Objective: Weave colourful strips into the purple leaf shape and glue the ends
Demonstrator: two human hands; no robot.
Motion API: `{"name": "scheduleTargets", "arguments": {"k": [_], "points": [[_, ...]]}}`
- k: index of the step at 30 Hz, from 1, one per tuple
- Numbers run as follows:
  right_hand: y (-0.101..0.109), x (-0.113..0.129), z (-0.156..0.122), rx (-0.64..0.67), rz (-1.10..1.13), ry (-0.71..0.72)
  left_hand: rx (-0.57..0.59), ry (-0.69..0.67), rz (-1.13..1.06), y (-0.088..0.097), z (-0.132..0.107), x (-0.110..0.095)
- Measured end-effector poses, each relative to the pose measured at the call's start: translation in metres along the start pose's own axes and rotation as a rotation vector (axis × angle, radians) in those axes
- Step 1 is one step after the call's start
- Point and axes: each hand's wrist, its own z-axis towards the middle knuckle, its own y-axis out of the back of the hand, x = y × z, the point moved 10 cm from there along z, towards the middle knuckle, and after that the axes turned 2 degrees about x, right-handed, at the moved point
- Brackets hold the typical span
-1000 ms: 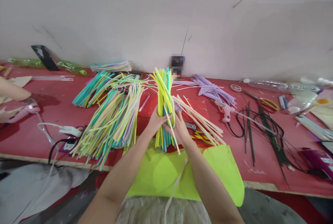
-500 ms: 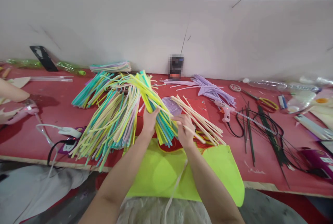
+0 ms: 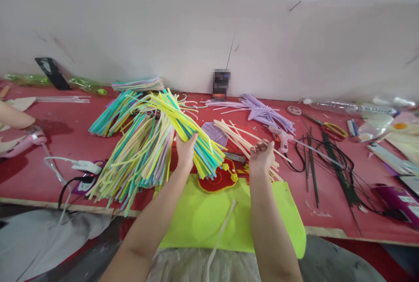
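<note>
My left hand (image 3: 186, 151) is closed around a bundle of yellow and teal strips (image 3: 183, 127), tilted up and to the left above the red table (image 3: 65, 142). My right hand (image 3: 262, 156) hovers over a loose heap of cream strips (image 3: 244, 140), fingers curled and slightly apart, with cream strips under the fingertips. A big pile of mixed pastel strips (image 3: 140, 151) lies just left of the bundle. Below the hands lies a lime-green sheet (image 3: 203, 216) with a red and yellow ornament (image 3: 221, 177) on its upper edge.
Purple strips (image 3: 265, 114), a pink glue gun (image 3: 283, 140), scissors (image 3: 330, 127) and dark wires (image 3: 327, 159) lie to the right. Another person's arm (image 3: 13, 116) and a pink glue gun (image 3: 19, 140) are at the far left. A white wall board (image 3: 209, 37) backs the table.
The bundle went from upright in both hands to tilted left in my left hand alone. My right hand let go and moved right over the cream strips.
</note>
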Motion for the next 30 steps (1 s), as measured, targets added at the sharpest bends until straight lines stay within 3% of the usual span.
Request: {"name": "scheduleTargets", "arguments": {"k": [7, 13, 18, 21, 24, 28, 30], "points": [[0.002, 0.0, -0.004, -0.066, -0.056, 0.0, 0.019, 0.023, -0.01, -0.001, 0.004, 0.008], [-0.001, -0.013, -0.003, -0.027, -0.069, -0.095, 0.014, 0.028, 0.004, -0.001, 0.003, 0.007], [0.005, 0.018, -0.007, -0.085, -0.135, 0.132, -0.009, 0.042, 0.014, 0.0, 0.001, 0.006], [-0.004, 0.039, -0.018, -0.058, -0.182, 0.309, -0.003, 0.05, 0.017, 0.0, 0.001, 0.007], [-0.03, 0.038, -0.028, 0.113, -0.23, 0.326, 0.051, 0.053, 0.015, -0.005, -0.001, 0.008], [-0.076, 0.007, -0.049, 0.517, -0.34, 0.129, 0.101, 0.057, -0.006, -0.011, -0.005, 0.008], [-0.092, -0.005, -0.068, 0.69, -0.446, 0.109, 0.118, 0.043, 0.012, -0.013, -0.007, 0.005]]}}
